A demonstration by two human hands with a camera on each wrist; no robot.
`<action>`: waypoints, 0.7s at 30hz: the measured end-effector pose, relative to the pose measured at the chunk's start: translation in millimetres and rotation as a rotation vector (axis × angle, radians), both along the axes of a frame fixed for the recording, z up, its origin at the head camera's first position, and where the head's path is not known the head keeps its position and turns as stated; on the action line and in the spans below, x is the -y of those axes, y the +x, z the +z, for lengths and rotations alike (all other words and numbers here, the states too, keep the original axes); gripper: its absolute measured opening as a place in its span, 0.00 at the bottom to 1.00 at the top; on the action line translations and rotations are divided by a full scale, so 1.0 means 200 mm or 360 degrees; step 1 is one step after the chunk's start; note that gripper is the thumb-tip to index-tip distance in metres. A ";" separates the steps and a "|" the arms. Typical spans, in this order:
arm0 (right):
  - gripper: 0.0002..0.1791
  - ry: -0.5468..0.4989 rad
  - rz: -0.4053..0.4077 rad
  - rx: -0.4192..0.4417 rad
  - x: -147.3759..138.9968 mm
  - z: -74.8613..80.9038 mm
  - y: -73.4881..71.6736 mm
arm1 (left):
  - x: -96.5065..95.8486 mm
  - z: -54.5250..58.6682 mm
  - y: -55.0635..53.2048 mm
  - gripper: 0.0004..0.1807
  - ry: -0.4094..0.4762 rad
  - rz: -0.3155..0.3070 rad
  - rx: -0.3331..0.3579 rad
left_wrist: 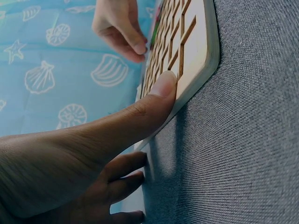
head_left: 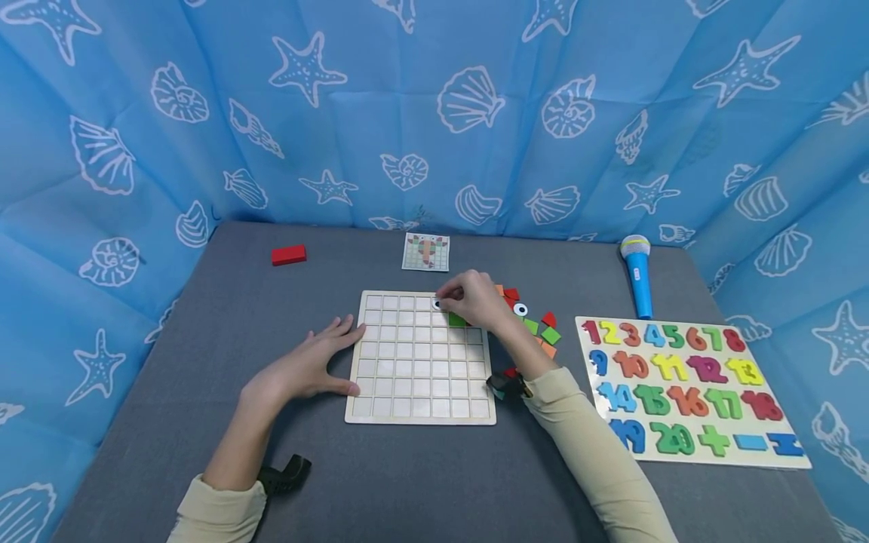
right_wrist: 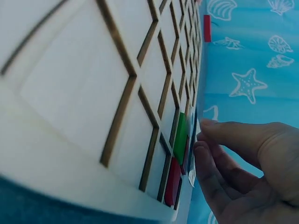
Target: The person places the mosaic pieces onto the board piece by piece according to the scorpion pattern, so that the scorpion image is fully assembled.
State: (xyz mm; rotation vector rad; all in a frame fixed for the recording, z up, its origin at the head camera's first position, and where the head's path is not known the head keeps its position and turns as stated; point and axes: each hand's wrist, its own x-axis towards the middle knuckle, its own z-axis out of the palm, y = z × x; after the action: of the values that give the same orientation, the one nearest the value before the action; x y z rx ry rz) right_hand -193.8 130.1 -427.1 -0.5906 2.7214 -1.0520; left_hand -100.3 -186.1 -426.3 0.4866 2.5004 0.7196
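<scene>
1. Well, leftmost from where I stand, a smooth red block (head_left: 288, 255) lies on the grey, woven-looking table (head_left: 407, 483), perhaps kept out of the way.
2. Next, the left hand (head_left: 308, 366), fingers spread, touches the pale wooden grid board (head_left: 403, 368), probably steadying it.
3. Behind lies a square picture card (head_left: 425, 252), likely placed for viewing.
4. The right hand (head_left: 478, 302) pinches a white-and-black eye tile (head_left: 437, 305) at the board's far row, seemingly for precision.
5. Flat coloured tiles (head_left: 531, 326) lie beside it, presumably for easy reach.
6. Farther right: a blue microphone (head_left: 638, 275) and chunky number puzzle (head_left: 692, 457).
</scene>
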 end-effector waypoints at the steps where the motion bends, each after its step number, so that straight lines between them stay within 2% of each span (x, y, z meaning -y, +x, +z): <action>1: 0.08 -0.0026 -0.0007 0.0000 -0.01 0.00 0.00 | 0.00 0.00 0.00 0.61 0.0001 0.0002 0.0003; 7: 0.10 -0.0131 -0.0090 0.0046 -0.11 0.02 0.02 | 0.00 0.00 0.00 0.60 0.0007 0.0003 0.0002; 17: 0.13 -0.0114 -0.0211 0.0050 -0.35 0.02 0.04 | 0.01 0.01 0.01 0.60 0.0032 -0.0002 -0.0010; 19: 0.14 -0.0126 -0.0236 0.0070 -0.39 0.02 0.05 | 0.03 -0.02 0.00 0.61 0.0065 -0.0004 -0.0025; 21: 0.14 -0.0126 -0.0270 0.0087 -0.44 0.01 0.05 | 0.03 -0.02 0.00 0.61 0.0080 -0.0001 -0.0029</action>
State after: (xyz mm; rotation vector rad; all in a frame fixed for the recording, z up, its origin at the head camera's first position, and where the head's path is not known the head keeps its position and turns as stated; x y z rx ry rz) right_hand -184.4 218.5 -424.3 -0.3415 2.7315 -1.2010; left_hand -99.4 -191.8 -430.6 0.5142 2.5037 0.7830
